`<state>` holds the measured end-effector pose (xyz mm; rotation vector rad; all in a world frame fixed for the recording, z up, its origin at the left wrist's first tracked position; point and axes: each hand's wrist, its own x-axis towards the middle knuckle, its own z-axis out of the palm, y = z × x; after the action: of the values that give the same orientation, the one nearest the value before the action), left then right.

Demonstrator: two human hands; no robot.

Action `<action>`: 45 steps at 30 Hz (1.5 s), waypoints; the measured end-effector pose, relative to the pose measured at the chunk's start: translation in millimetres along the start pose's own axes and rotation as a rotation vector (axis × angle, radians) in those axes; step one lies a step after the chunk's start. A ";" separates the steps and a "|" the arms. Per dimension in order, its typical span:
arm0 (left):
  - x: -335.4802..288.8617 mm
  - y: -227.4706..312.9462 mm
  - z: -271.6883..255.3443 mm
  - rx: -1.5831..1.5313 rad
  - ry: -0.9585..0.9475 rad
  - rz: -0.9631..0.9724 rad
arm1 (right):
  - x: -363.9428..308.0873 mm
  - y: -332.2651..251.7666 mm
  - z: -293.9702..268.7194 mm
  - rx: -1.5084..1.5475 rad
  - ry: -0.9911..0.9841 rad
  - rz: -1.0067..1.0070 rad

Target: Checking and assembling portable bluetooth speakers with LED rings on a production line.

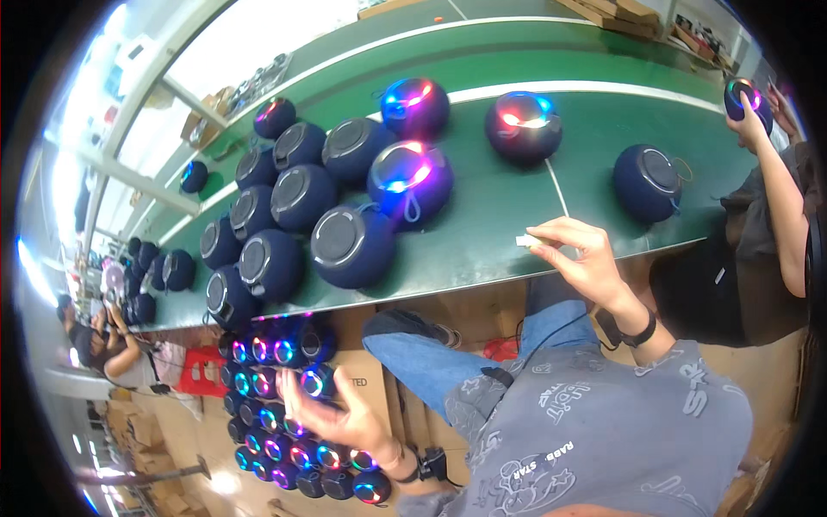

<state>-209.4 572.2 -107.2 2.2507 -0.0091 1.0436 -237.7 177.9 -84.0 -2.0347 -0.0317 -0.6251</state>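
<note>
My right hand (588,258) is at the table's near edge, with thumb and fingertips pinched on a small white piece (524,241) shaped like a USB stick. Below the table's edge, my left hand (340,420) has its fingers apart and holds nothing; it is slightly blurred. It hovers over rows of round dark speakers (302,454), many with glowing coloured rings. On the table, the speaker nearest my right hand is a lit one (523,127) with red and blue light. An unlit dark blue speaker (647,183) lies to its right, with a loop cord.
Several dark blue speakers (303,197) crowd the left part of the green table (482,250). At the right, a co-worker's hand (751,121) holds a lit speaker (743,96). Another person (108,345) sits at the far left, near a red stool (202,372).
</note>
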 end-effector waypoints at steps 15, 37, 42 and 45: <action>9.7 322.8 290.7 -0.858 -0.908 0.821 | -37.3 37.2 -89.8 0.030 0.947 -0.050; 51.6 175.6 216.4 -0.851 -1.488 0.255 | -44.2 45.2 -32.9 0.869 0.277 0.401; 37.5 167.7 195.6 -1.296 -1.359 -0.403 | -39.9 35.9 -11.6 0.963 0.152 0.413; 19.8 187.4 203.8 -1.046 -1.140 -0.525 | -26.9 44.6 -12.1 0.738 0.436 0.254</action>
<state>-106.7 315.2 -86.2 1.4161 -0.3364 -0.5358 -254.0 150.5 -127.0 -1.1452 0.2207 -0.7452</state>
